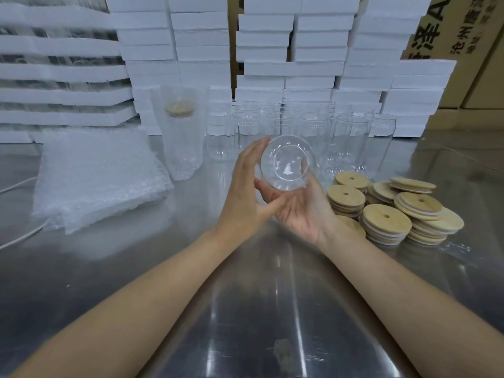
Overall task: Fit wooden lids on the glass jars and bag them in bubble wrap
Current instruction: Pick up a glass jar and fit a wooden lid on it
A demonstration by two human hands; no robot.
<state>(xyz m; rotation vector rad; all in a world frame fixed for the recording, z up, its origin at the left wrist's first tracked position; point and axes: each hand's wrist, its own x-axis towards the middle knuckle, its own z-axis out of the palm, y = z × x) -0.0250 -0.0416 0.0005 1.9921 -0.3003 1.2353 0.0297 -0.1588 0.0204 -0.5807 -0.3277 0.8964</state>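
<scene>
Both hands hold one clear glass jar (pixel 286 162) above the middle of the steel table, tipped so one round end faces me. My left hand (pixel 245 192) curls round its left side, thumb underneath. My right hand (pixel 300 211) cradles it from below, palm up, fingers curled up behind it. It has no lid. Several empty jars (pixel 346 143) stand in rows behind. Stacks of round wooden lids (pixel 387 219) with centre holes lie to the right. A lidded jar inside a bubble-wrap bag (pixel 181 143) stands at the back left.
A pile of flat bubble-wrap bags (pixel 95 181) lies on the left of the steel table (pixel 259 309). White foam blocks (pixel 300 64) are stacked along the back, cardboard boxes (pixel 463 36) behind them at right. A white cable (pixel 16 236) runs along the left edge.
</scene>
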